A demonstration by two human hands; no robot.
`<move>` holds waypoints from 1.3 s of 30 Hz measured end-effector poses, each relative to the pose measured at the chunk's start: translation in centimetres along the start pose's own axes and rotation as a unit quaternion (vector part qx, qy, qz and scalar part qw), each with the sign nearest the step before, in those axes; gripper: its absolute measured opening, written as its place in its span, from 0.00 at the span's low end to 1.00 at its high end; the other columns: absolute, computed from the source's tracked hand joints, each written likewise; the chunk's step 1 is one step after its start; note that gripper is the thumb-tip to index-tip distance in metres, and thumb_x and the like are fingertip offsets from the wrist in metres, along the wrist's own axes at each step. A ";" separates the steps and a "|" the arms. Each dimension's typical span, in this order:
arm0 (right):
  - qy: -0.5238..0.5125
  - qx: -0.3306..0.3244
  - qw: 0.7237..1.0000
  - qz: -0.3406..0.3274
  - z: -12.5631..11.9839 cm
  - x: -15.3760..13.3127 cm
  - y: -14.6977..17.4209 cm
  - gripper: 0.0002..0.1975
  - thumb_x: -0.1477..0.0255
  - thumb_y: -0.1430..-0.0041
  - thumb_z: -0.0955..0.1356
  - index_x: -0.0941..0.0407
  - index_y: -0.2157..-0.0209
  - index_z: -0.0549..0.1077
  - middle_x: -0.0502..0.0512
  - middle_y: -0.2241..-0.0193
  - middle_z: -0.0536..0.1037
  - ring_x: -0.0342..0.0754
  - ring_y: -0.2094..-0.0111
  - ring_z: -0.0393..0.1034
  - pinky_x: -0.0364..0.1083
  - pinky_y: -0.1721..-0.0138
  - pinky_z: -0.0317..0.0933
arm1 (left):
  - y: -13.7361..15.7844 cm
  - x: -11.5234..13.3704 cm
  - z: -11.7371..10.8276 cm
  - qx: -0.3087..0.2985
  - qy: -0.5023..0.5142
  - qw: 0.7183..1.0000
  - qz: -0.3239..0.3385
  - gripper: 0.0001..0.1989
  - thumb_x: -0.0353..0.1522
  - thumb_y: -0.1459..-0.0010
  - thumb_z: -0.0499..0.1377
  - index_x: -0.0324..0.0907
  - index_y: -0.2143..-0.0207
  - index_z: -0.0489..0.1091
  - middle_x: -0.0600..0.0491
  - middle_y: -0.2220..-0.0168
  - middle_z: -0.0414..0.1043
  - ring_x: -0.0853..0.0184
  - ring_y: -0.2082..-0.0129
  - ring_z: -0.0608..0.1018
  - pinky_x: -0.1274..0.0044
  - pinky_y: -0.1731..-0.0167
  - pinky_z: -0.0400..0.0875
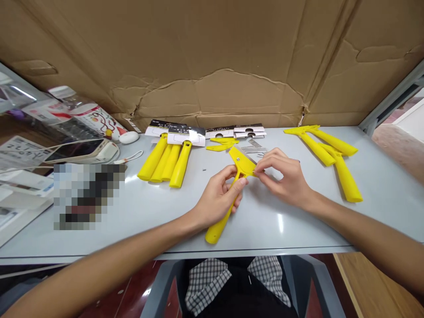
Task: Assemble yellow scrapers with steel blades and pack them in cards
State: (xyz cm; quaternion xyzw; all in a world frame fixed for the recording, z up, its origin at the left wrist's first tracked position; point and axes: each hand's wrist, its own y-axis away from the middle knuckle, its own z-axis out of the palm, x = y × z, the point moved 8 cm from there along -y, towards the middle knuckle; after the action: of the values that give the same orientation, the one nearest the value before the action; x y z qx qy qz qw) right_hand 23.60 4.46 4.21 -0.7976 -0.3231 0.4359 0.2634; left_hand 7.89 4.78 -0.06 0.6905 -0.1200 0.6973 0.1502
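My left hand is closed around the handle of a yellow scraper, held tilted over the table with its wide head pointing away from me. A metal blade shows along the head's far edge, and one screw sits in the head. At the head's right corner, my right hand pinches thumb and forefinger on what looks like a small screw, mostly hidden by the fingertips. Just beyond lie loose metal blades and flat yellow plates. A tiny metal piece rests left of the scraper.
Carded yellow scrapers lie to the left, beside stacked black-and-white cards. Several uncarded yellow scrapers are at right. A bottle, a phone and a white cable occupy the left side. Cardboard walls the back.
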 end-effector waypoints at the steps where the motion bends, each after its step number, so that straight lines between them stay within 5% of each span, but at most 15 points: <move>1: 0.014 -0.003 1.000 -0.017 0.0 -0.4 0.0 0.09 0.78 0.35 0.69 0.48 0.64 0.76 0.49 0.67 0.83 0.53 0.62 0.72 0.56 0.58 0.69 | 0.0 0.0 0.1 -0.004 -0.004 1.000 0.001 0.08 0.38 0.35 0.64 0.43 0.59 0.72 0.51 0.61 0.72 0.76 0.82 0.70 0.79 0.87 0.67; 30: 0.140 -0.018 0.988 -0.070 0.5 -1.0 0.3 0.08 0.80 0.34 0.67 0.53 0.60 0.76 0.53 0.66 0.81 0.51 0.63 0.70 0.52 0.61 0.61 | -0.3 -0.8 0.0 -0.034 -0.018 0.999 -0.010 0.11 0.41 0.31 0.60 0.42 0.56 0.68 0.52 0.59 0.68 0.78 0.80 0.70 0.81 0.85 0.68; 39: 0.151 -0.011 0.987 -0.056 0.2 -0.2 0.4 0.11 0.82 0.38 0.66 0.54 0.63 0.78 0.54 0.67 0.78 0.51 0.64 0.70 0.52 0.62 0.62 | -0.9 -1.1 -0.9 -0.002 0.004 1.000 -0.028 0.12 0.41 0.32 0.60 0.42 0.56 0.68 0.49 0.58 0.72 0.77 0.80 0.70 0.81 0.85 0.67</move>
State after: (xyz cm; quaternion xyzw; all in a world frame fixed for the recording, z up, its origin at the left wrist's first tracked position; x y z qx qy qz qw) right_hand 23.47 4.10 3.95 -0.8378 -0.3286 0.2916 0.3241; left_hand 7.37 5.88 -1.24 0.6908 -0.1015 0.6952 0.1709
